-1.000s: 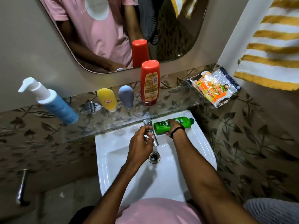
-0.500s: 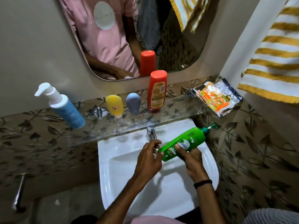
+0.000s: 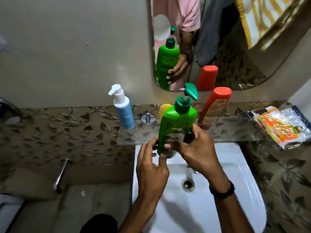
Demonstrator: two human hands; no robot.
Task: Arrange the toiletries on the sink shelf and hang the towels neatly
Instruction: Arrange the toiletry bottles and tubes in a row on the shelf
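Note:
A green pump bottle [image 3: 176,121] stands upright in the air in front of the glass shelf [image 3: 235,132], above the sink's back edge. My right hand [image 3: 198,152] grips its lower body from the right. My left hand [image 3: 151,167] touches its base with fingertips from the left. On the shelf stand a blue pump bottle [image 3: 123,111], a yellow bottle [image 3: 164,109] partly hidden behind the green one, and an orange-red bottle [image 3: 214,106]. A plastic sachet pack [image 3: 282,126] lies at the shelf's right end.
The white sink [image 3: 235,190] with its drain [image 3: 187,184] lies below my hands. The mirror [image 3: 235,39] above reflects a grey towel and a yellow-striped towel. A metal pipe [image 3: 61,174] sticks out of the tiled wall at left.
The green bottle went from lying at the sink's back edge to tilted in both hands, and now stands upright, raised to shelf height. The view has shifted left.

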